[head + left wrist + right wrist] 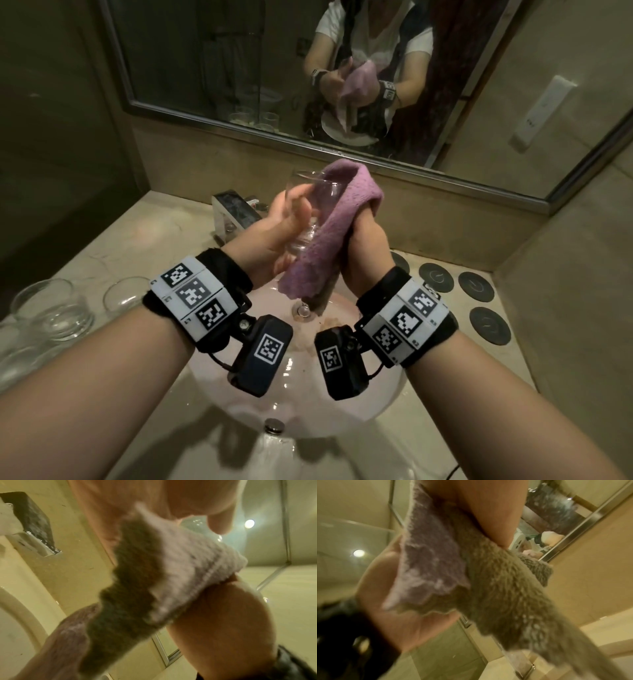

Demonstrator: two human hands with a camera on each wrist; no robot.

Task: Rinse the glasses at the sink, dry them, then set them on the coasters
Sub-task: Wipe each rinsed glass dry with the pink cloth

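Note:
Over the sink [239,407] I hold a clear glass [315,202] tilted, its mouth pointing away. My left hand [287,219] grips its side with curled fingers. A purple cloth [337,219] is wrapped over the glass's right side and rim, and my right hand [363,229] grips that cloth against the glass. The cloth's loose end hangs toward the drain [303,311]. In the left wrist view the cloth [171,574] fills the middle, with a bit of glass [193,524] above it. The right wrist view shows the cloth [471,574] across my palm. Black coasters [476,286] lie on the counter at the right.
Two more clear glasses [51,308] [125,296] stand on the counter to the left of the sink. A square chrome tap [236,212] sits behind the basin. A mirror [239,61] runs along the back wall.

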